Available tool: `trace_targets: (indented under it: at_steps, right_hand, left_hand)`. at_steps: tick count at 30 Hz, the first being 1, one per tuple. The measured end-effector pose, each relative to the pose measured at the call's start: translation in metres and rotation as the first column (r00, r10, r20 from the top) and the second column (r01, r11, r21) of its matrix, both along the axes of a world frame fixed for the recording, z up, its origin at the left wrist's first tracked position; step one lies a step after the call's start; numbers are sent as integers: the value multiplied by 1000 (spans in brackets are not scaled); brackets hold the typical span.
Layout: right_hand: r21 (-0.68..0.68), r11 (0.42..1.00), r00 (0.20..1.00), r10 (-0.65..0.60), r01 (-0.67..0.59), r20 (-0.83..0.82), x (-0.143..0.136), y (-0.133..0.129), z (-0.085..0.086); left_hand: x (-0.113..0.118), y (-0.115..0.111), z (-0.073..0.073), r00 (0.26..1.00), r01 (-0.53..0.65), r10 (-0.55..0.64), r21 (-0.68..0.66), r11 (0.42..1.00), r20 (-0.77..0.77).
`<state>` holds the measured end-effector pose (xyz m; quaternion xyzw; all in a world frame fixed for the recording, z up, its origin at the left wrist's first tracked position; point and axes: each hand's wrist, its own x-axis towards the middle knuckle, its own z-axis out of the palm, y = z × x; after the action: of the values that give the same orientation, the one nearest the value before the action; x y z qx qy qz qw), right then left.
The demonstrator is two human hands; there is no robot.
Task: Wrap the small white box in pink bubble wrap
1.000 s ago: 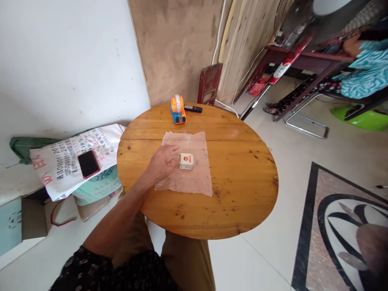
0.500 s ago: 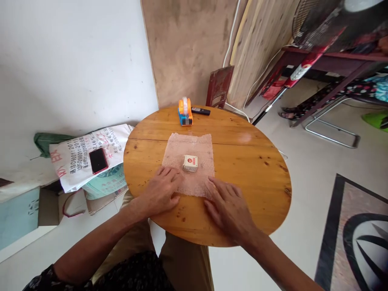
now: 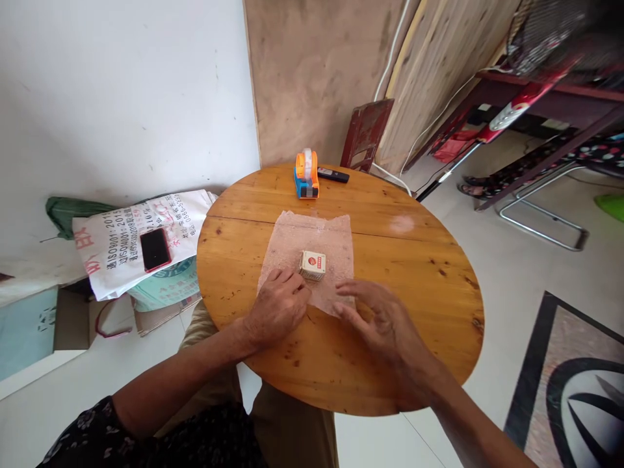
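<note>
A small cream box with red print (image 3: pixel 312 265) rests near the middle of a pinkish, see-through sheet of bubble wrap (image 3: pixel 312 231). The sheet lies flat on the round wooden table (image 3: pixel 414 260). My left hand (image 3: pixel 280 309) is on the sheet's near left part, its fingers curled and pressed together on the wrap, just beside the box; it covers that corner. At the near right corner, my right hand (image 3: pixel 377 318) is held slightly raised, thumb and fingers apart, with nothing between them.
Toward the table's far edge stand an orange and blue tape dispenser (image 3: pixel 307 175) and a black remote-like object (image 3: pixel 333 175). A phone (image 3: pixel 156 249) lies on white sacks (image 3: pixel 117 247) to the left. Behind the table is a dark red chair (image 3: pixel 365 133). A person's legs show at right.
My left hand's fingers have gone from lying flat to curled on the wrap. My right hand has lifted off the sheet, its thumb and fingers spreading. The view has shifted slightly.
</note>
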<state>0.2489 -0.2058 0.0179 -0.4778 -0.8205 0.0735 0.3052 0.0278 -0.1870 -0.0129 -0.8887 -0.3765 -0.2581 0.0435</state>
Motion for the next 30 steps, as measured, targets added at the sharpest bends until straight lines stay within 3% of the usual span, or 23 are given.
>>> trace_targets:
  at_steps: [6,9,13,22,30]
  right_hand:
    - [-95,993,995,74,-68,65,-12,60,-1]
    - [-141,987,992,89,-75,91,-18,73,-9]
    - [-132,990,990,71,-55,122,-18,70,-11]
    - [-233,972,983,67,-25,171,-19,56,1]
    - [-283,956,976,133,-80,174,-19,47,8]
  left_hand:
    - [-1,-3,-8,997,22,-23,7,1000,80]
    - [-2,-2,-9,993,23,-22,-10,1000,114]
    - [-1,-1,-9,985,42,-38,-22,999,166]
    - [-2,-5,-3,951,86,-83,3,996,298]
    - [-6,-3,21,982,28,-4,-125,992,191]
